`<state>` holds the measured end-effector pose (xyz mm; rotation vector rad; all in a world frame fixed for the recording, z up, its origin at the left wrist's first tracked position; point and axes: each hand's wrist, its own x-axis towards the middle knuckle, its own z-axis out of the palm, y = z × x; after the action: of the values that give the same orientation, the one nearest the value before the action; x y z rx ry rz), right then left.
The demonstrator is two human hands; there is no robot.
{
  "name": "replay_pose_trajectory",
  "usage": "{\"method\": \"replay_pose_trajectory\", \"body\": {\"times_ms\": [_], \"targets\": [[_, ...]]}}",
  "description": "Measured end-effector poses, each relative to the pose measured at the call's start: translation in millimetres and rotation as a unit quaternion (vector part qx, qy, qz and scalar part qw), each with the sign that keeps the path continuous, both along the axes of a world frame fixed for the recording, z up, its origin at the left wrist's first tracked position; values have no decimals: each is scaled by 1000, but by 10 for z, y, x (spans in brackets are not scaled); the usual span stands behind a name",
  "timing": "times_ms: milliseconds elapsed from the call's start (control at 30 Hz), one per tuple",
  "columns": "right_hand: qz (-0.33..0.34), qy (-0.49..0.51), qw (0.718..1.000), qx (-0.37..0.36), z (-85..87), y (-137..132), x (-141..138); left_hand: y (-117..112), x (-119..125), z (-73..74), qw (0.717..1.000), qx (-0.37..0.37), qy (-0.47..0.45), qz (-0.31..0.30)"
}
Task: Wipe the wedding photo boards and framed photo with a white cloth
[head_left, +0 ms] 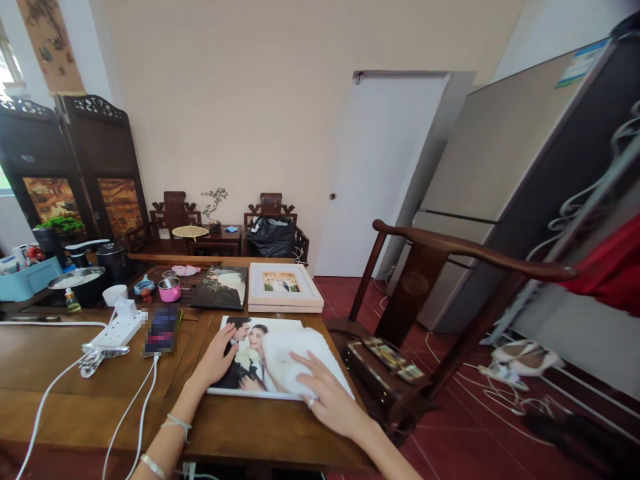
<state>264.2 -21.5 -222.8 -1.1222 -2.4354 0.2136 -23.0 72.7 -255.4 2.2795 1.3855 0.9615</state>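
Two open hands lie flat on the wedding album [287,343] near the front edge of the wooden table [75,393], our left hand [216,360] on its left side, our right hand [327,395] at its near right corner, gripping nothing. Its long axis seems to run left-right, picture top pointing away from us.

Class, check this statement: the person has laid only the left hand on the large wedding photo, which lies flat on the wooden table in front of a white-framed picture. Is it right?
Not quite: the head view shows the left hand and the right hand both resting on the wedding photo. It does lie flat on the wooden table before the white-framed picture.
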Motion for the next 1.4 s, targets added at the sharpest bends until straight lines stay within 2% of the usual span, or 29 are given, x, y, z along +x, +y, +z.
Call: {"method": "replay_pose_trajectory", "body": {"times_ms": [133, 233, 333, 567, 700, 800, 1000, 1100, 1200, 1300, 1400], "targets": [[-39, 13, 999, 3, -4, 447, -33, -13, 7, 19, 1000, 1, 2, 5], [-60, 12, 998, 7, -9, 558, -105, -18, 9, 33, 1000, -3, 8, 7], [-56, -1, 998, 11, -12, 417, -165, -18, 9, 39, 1000, -3, 10, 5], [3, -4, 1000, -3, 48, -186, -184, -6, 6, 35, 1000, -8, 8, 4], [21, -13, 1000, -3, 45, -232, -133, -10, 4, 35, 1000, -8, 16, 2], [6, -8, 1000, 6, 5, -33, -72, -17, 7, 26, 1000, -7, 15, 6], [-43, 2, 999, 17, -86, 645, -34, -26, 13, 21, 1000, -5, 3, 8], [-75, -2, 997, 31, -106, 814, -86, -35, 15, 37, 1000, -16, -1, 10], [-83, -11, 996, 37, -97, 730, -136, -39, 17, 43, 1000, -15, -2, 10], [-68, -15, 997, 34, -64, 449, -160, -35, 20, 34, 1000, -7, -6, 5], [-24, -11, 999, 25, -28, 128, -158, -29, 23, 26, 1000, -5, -6, 5]]}}
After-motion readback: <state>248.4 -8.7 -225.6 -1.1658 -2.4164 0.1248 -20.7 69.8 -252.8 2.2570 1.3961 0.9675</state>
